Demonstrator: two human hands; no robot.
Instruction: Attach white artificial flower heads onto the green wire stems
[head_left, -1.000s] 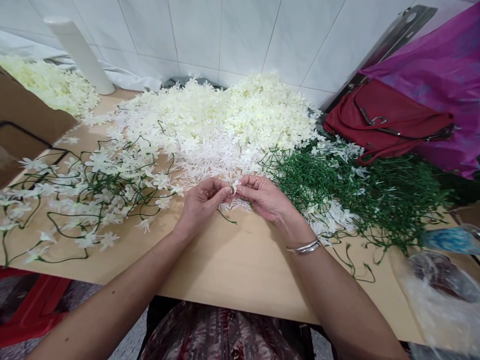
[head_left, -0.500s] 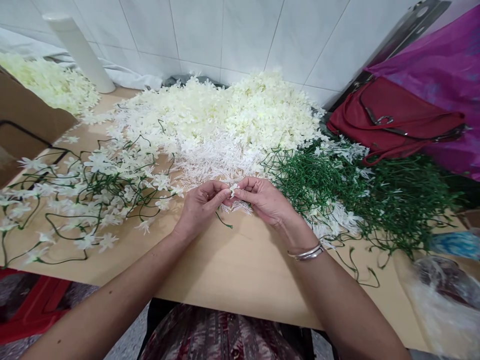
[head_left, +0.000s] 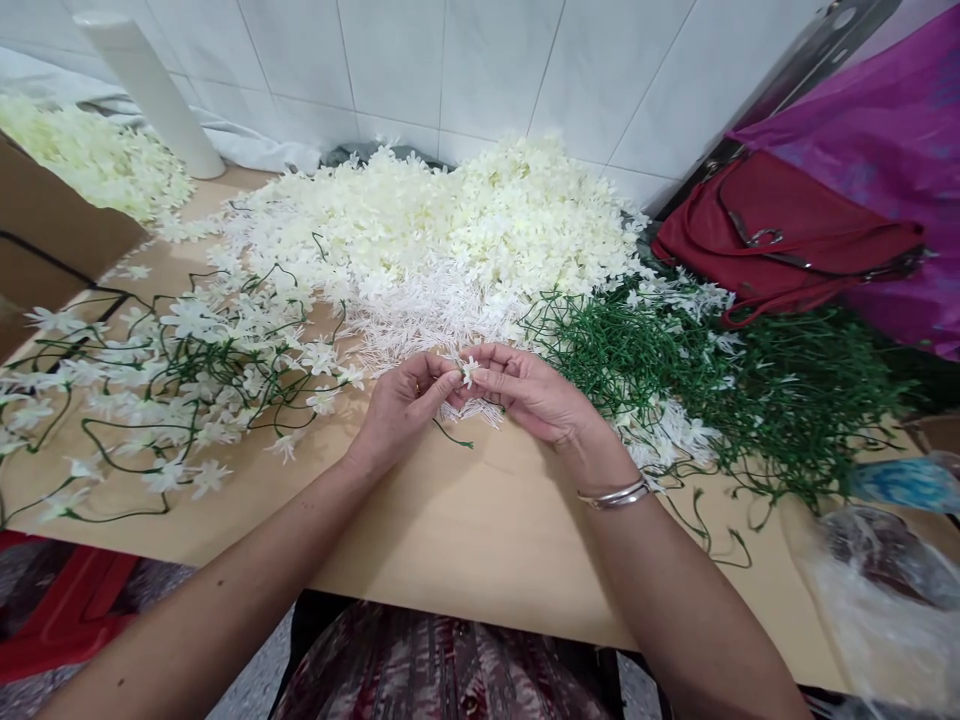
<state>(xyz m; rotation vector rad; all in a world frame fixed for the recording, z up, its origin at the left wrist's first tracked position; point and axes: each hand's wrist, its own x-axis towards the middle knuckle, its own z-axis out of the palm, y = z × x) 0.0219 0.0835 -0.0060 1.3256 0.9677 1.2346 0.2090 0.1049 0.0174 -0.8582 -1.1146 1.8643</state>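
Between my fingertips is a small white artificial flower (head_left: 469, 371), its petals facing up. My left hand (head_left: 409, 405) is closed in a pinch at the flower's left side, and a green stem (head_left: 452, 435) sticks out below those fingers. From the other side, my right hand (head_left: 536, 395) pinches the flower with thumb and forefinger. Just behind my hands lies a heap of thin white stamens (head_left: 420, 318). Loose cream-white petals (head_left: 517, 215) are piled beyond it. A tangle of green stems (head_left: 619, 345) lies close to my right hand.
White flowers on green stems (head_left: 202, 375) spread over the table (head_left: 480, 550) at left, beside a cardboard box (head_left: 60, 220). A white roll (head_left: 154, 95) stands by the tiled wall. At right are a red bag (head_left: 787, 235), a purple bag (head_left: 885, 170) and clear plastic (head_left: 885, 610).
The flower between my fingers now shows its petals more openly. My hands stay almost in the same place, with the right fingers slightly shifted around the flower.
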